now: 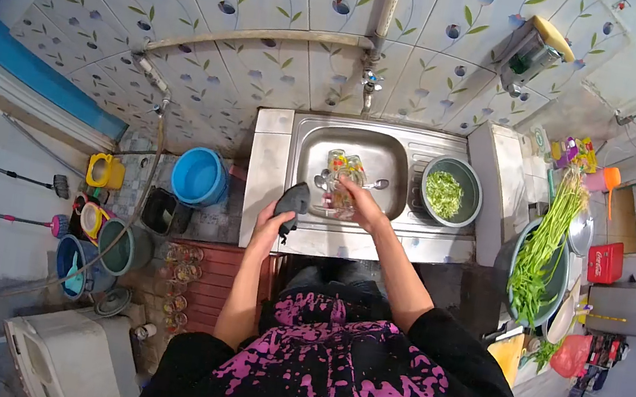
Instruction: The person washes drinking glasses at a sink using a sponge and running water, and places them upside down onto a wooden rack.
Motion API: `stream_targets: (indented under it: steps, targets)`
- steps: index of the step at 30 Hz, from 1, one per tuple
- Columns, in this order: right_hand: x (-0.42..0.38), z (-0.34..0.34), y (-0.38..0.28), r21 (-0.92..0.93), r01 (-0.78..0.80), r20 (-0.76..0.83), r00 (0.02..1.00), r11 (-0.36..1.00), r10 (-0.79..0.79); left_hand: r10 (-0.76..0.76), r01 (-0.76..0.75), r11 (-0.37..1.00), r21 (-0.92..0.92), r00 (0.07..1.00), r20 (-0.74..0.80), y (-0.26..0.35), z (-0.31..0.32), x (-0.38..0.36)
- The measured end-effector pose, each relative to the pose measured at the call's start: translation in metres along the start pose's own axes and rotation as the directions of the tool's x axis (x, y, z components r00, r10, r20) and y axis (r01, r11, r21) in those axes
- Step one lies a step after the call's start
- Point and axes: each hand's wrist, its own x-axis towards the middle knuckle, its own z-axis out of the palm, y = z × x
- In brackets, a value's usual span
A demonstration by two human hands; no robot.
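Left hand (277,224) is curled shut around a dark sponge (294,200), holding it over the front edge of the sink (318,142). Just to its right, the right hand (359,198) is closed on a clear glass mug (340,194) down in the basin, fingers wrapped over its rim. Another glass (335,160) stands just beyond that hand, and a spoon (377,184) lies beside it. Further right of the right hand sits a grey bowl (470,191) of chopped greens. Far off to the right, a red box (605,262) carries white lettering, too small to read for sure.
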Motion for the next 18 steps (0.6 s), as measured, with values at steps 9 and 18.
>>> stream_targets:
  steps: [9,18]
  targets:
    - [-0.027,0.026,0.005,0.065,-0.037,0.207,0.978,0.997,0.023,0.443,-0.48,0.787,0.387,0.877,0.188,0.002,0.011,-0.001]
    - [-0.016,0.018,0.014,-0.027,0.15,-0.023,0.988,0.988,-0.151,0.19,-0.167,0.964,0.205,0.977,-0.099,0.023,0.016,-0.012]
